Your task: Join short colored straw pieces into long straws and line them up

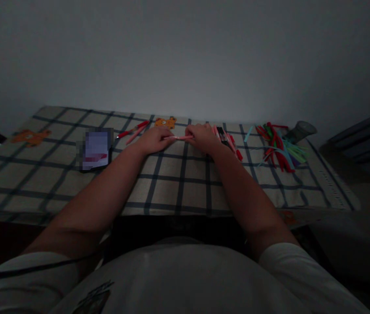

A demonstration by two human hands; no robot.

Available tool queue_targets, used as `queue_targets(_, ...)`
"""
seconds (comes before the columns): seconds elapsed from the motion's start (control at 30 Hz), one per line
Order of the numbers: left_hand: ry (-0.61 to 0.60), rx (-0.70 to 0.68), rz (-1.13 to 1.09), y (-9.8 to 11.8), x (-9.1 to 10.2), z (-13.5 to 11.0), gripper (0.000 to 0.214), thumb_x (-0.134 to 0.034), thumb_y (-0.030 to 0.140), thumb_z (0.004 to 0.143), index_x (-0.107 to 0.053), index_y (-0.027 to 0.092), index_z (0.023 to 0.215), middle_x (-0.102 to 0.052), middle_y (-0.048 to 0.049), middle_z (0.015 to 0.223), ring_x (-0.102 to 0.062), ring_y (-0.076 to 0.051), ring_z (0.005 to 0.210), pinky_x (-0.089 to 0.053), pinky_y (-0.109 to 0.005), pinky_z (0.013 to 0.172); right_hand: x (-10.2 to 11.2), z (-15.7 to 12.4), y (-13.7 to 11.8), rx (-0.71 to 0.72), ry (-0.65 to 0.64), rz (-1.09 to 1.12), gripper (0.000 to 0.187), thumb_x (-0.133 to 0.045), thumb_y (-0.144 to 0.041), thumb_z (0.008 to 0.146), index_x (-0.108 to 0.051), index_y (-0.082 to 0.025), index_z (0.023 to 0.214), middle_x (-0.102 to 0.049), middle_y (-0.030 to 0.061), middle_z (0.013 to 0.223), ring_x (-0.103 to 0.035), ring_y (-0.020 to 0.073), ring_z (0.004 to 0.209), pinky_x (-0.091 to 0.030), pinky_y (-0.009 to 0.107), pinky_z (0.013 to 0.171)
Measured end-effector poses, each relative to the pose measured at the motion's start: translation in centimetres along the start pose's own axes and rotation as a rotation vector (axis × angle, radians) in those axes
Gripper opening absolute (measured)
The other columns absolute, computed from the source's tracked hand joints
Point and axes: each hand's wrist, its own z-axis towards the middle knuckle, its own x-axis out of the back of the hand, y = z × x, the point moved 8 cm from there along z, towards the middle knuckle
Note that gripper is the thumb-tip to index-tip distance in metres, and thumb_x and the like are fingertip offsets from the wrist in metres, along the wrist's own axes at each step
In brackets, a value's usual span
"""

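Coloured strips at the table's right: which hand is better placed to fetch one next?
Probably the right hand: it is nearer the strips, while the left hand lies farther off. Either must first release the pink piece both hold.

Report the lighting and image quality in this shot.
Head view: dim throughout, nearly black beneath the checked cloth; head view: blocky pixelation over the device; head view: the thin pink piece between left hand and right hand shows, its fine detail lost.

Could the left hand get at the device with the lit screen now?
Probably yes: the device lies beside the left forearm, and nothing seems to cover it. The left hand, though, would likely have to let go of the pink stick.
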Motion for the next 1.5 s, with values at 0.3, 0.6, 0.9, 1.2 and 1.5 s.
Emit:
queue_targets(0.3, 0.023, 0.077, 0.01, -0.7, 0.7, -0.3, 0.061, -0.055, 0.069, 0.108, -0.09, 0.019, 0.116, -0.088, -0.0167, 0.114, -0.078, -0.034, 0.107, -0.06, -0.047, 0.098, 1.1, -0.3, 0.5, -0.055, 0.04, -0.042, 0.019, -0.066, -0.027, 0.119, -0.081, -0.021, 0.129, -0.087, 0.0164, 0.134, -0.072, 0.0357, 0.126, -0.037, 0.042, 0.105)
queue_targets(0.6, -0.014, 0.035, 0.019, -0.2, 0.3, -0.2, 0.054, -0.06, 0.051, 0.107, -0.088, 0.019, 0.141, -0.088, -0.0145, 0.123, -0.076, -0.033, 0.113, -0.059, -0.047, 0.107, 0.9, -0.2, -0.2, -0.029, 0.039, -0.094, 0.025, -0.066, -0.038, 0.122, -0.083, -0.021, 0.13, -0.087, 0.0177, 0.131, -0.072, 0.035, 0.123, -0.038, 0.042, 0.101)
queue_targets(0.9, 0.004, 0.08, 0.082, -0.5, 0.5, -0.1, 0.058, -0.051, 0.052, 0.114, -0.088, 0.016, 0.14, -0.087, -0.0179, 0.133, -0.077, -0.036, 0.127, -0.06, -0.051, 0.119, 1.0, -0.1, 0.8, -0.066, 0.114, -0.042, 0.024, -0.065, -0.032, 0.12, -0.085, -0.021, 0.13, -0.089, 0.015, 0.131, -0.072, 0.0355, 0.126, -0.039, 0.043, 0.106)
queue_targets(1.2, 0.088, 0.138, 0.142, -3.0, 0.8, -0.1, 0.042, -0.059, 0.041, 0.112, -0.088, 0.021, 0.135, -0.085, -0.0157, 0.141, -0.074, -0.037, 0.138, -0.057, -0.055, 0.125, 2.2, -0.4, 1.2, -0.142, 0.146, -0.063, 0.029, -0.06, -0.034, 0.123, -0.085, -0.022, 0.13, -0.088, 0.017, 0.133, -0.07, 0.037, 0.126, -0.038, 0.044, 0.103)
queue_targets(1.5, 0.033, 0.185, 0.157, -3.0, 0.7, -0.2, 0.034, -0.061, 0.04, 0.113, -0.086, 0.022, 0.128, -0.085, -0.0137, 0.129, -0.075, -0.034, 0.126, -0.059, -0.047, 0.116, 2.1, -0.3, 1.2, -0.133, 0.15, -0.045, 0.03, -0.057, -0.032, 0.122, -0.084, -0.021, 0.129, -0.087, 0.0173, 0.13, -0.068, 0.0364, 0.123, -0.036, 0.044, 0.102)
